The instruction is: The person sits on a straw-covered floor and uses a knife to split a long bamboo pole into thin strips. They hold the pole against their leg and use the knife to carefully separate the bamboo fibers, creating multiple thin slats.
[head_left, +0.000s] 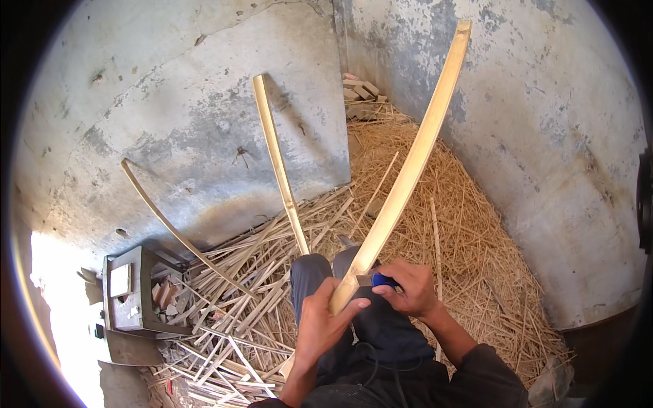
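Left hand (321, 325) clamped on a pale strip (412, 170), right hand (411, 289) closed around a blue-handled blade (385, 280)

From the hands, loose slats (235, 309) pile at nine o'clock, a battered box (129, 316) beyond them; a second strip (276, 149) rises at eleven, and fine straw-like shavings (469, 238) heap at two, against blotchy, peeling walls (537, 143). The held strip is long, smooth and ridged across near its lower end. It slants over the lap (388, 336), its long axis running from the hands up toward one o'clock.
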